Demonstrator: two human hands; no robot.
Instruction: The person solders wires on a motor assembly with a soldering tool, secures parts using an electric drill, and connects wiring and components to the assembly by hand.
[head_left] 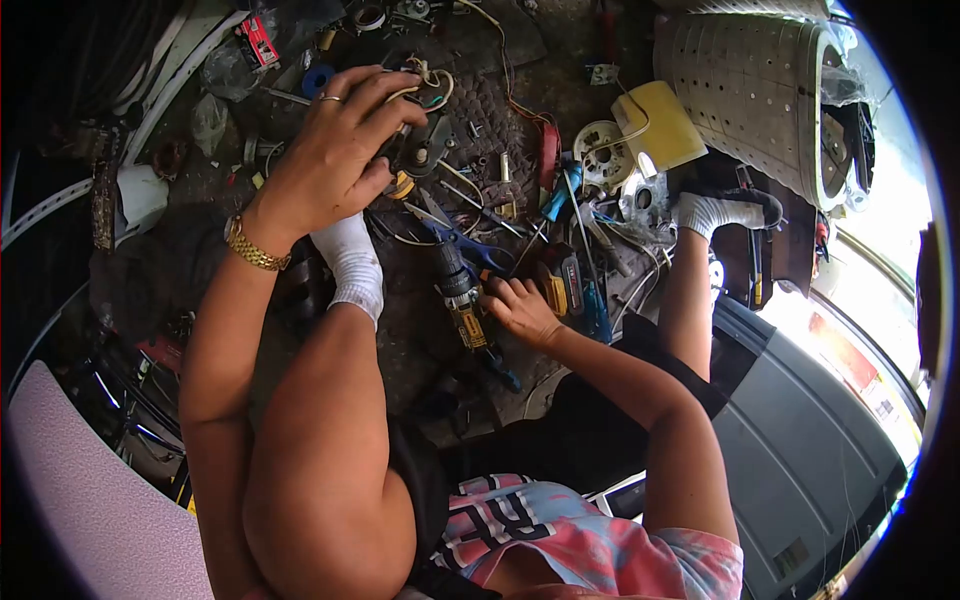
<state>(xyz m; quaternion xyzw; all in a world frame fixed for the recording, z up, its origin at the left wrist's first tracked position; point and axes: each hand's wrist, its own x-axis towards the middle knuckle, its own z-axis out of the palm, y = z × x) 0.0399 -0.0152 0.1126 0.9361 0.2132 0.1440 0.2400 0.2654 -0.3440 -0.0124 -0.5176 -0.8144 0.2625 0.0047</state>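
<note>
My left hand [335, 150], with a ring and a gold-coloured watch, is at the upper left. Its fingers curl around a dark part with thin wires [432, 88], partly hidden by the fingers. Near the middle, my right hand [525, 312] has its fingers bent beside the yellow and black drill [466, 318], close to the blue-handled scissors [475, 248]. What its fingertips hold is too small to make out. A yellow and black battery pack [562, 282] lies just right of that hand.
Screwdrivers, cables and small metal parts litter the dark floor. Around them are a round pale disc [603, 155], a yellow sheet [660, 122], a perforated metal drum [745, 90] and a grey panel [800, 440]. My legs flank the tools.
</note>
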